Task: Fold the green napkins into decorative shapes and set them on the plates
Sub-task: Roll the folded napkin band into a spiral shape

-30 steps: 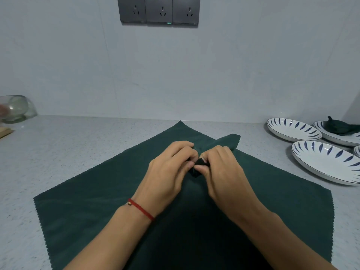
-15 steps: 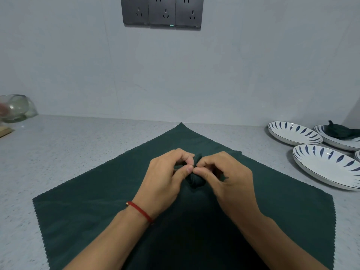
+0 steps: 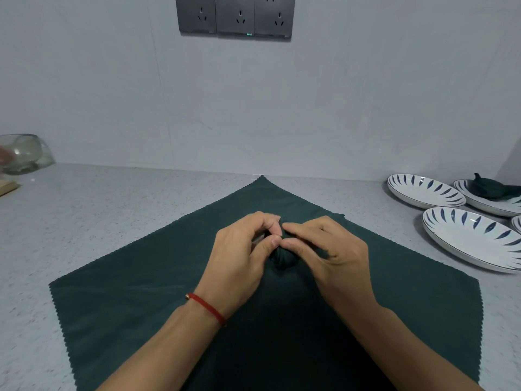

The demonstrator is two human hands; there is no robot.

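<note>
A large dark green cloth (image 3: 135,292) lies spread flat on the grey counter. On top of it, at the middle, sits a small rolled green napkin (image 3: 283,256), bunched into a tight knot-like roll. My left hand (image 3: 242,258) and my right hand (image 3: 329,252) both pinch this roll from either side, thumbs and forefingers meeting above it. At the right stand white plates with blue leaf marks: a near plate (image 3: 473,238), a far plate (image 3: 423,190), and one plate (image 3: 485,204) bearing a folded green napkin (image 3: 493,189).
A glass bowl (image 3: 24,153) rests at the far left by a wooden board edge (image 3: 8,187). Grey wall sockets (image 3: 235,16) hang on the wall above. A fourth plate's rim (image 3: 516,222) shows at the right border.
The napkin's loose tail that stuck out to the right has been rolled in; the roll is now a compact knot. Both hands shifted slightly toward me and stayed pinched on it.
</note>
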